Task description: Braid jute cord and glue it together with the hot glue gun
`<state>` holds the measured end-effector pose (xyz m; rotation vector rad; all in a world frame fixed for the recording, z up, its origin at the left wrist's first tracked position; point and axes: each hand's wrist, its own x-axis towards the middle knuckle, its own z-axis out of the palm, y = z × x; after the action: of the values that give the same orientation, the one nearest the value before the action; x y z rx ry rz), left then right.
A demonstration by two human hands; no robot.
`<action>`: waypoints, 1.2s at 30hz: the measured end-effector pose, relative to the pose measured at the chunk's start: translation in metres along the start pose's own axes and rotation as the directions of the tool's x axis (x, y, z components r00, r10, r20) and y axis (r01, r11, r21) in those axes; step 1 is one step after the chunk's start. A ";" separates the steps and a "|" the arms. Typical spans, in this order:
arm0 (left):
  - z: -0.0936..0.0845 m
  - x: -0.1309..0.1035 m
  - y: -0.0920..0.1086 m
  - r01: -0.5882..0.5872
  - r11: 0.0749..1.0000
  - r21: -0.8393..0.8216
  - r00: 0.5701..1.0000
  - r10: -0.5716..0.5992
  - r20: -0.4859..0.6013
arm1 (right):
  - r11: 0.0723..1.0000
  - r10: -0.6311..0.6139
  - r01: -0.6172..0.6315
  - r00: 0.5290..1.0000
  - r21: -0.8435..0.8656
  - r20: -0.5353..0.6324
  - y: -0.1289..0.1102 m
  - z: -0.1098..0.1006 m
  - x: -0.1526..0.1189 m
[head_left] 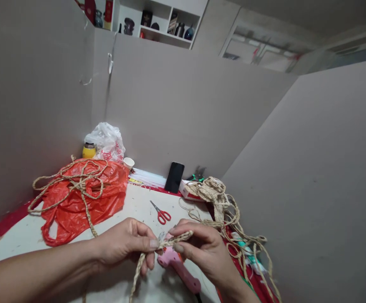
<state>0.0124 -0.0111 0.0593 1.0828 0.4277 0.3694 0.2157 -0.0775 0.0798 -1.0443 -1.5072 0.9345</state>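
Between my two hands stretches a braided straw cord [172, 241]. My left hand [129, 243] is closed on it, thumb pressed against the fingers, and a length of the cord hangs below toward the front. My right hand [203, 248] pinches the cord's end between thumb and fingers. Directly beneath lies a pink glue gun [179, 267] on the white board [135, 198], its front part partly hidden by the cord and fingers. Just beyond my hands, red-handled scissors [161, 212] rest on the board with the blades pointing away to the left.
A red plastic bag [113, 189] with loose braided cord [83, 187] on it lies at left. Behind stand a yellow jar [89, 151], a white bag [107, 139], a paper cup [128, 163] and a phone [174, 176]. More braid [212, 189] is heaped at right. Grey partitions [176, 97] enclose the table.
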 end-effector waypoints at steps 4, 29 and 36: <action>0.002 -0.002 0.001 0.017 1.000 0.015 0.999 -0.017 0.031 | 0.991 0.056 -0.058 0.998 0.120 0.016 -0.002 0.002 -0.001; 0.008 -0.001 -0.001 -0.086 0.987 0.134 0.996 0.089 -0.014 | 0.877 0.262 -0.254 0.964 0.407 0.038 0.038 0.020 -0.003; 0.003 -0.001 -0.005 -0.119 0.970 0.211 0.993 0.116 0.027 | 0.915 0.264 -0.254 0.964 0.314 0.012 0.041 0.023 -0.003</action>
<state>0.0132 -0.0159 0.0556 1.3228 0.3979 0.4272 0.1994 -0.0682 0.0365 -1.0320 -1.1614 1.2924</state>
